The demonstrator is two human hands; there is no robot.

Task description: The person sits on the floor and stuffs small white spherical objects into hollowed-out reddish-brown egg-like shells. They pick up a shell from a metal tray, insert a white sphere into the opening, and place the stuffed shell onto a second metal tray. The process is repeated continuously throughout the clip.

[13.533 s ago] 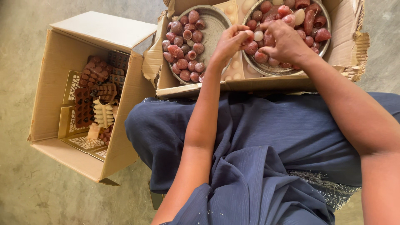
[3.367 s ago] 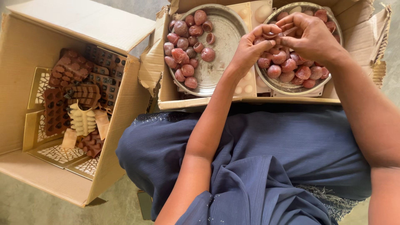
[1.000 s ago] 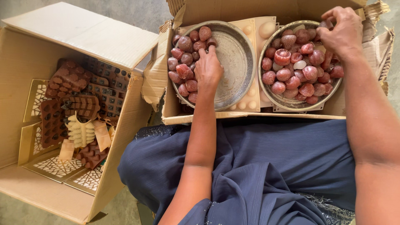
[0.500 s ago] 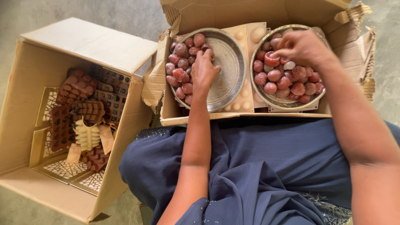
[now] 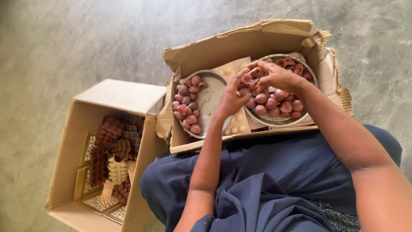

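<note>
My left hand (image 5: 231, 98) and my right hand (image 5: 277, 76) meet above the left rim of the right metal bowl (image 5: 274, 123). Between their fingertips they pinch one small reddish-brown rounded piece (image 5: 254, 82). That bowl is heaped with several similar reddish pieces (image 5: 279, 105). The left metal bowl (image 5: 212, 96) holds several more pieces (image 5: 186, 107) along its left side, and its right half is bare. Both bowls sit side by side in a torn cardboard box (image 5: 240, 43) in front of my lap.
An open carton (image 5: 116, 96) stands on the concrete floor (image 5: 86, 38) to my left, with stacked brown and cream moulded trays (image 5: 109, 146) inside. Dark blue cloth (image 5: 274, 172) covers my lap below the box.
My left hand has left the left bowl and moved right to meet my right hand over the right bowl. A piece is now held between both hands.
</note>
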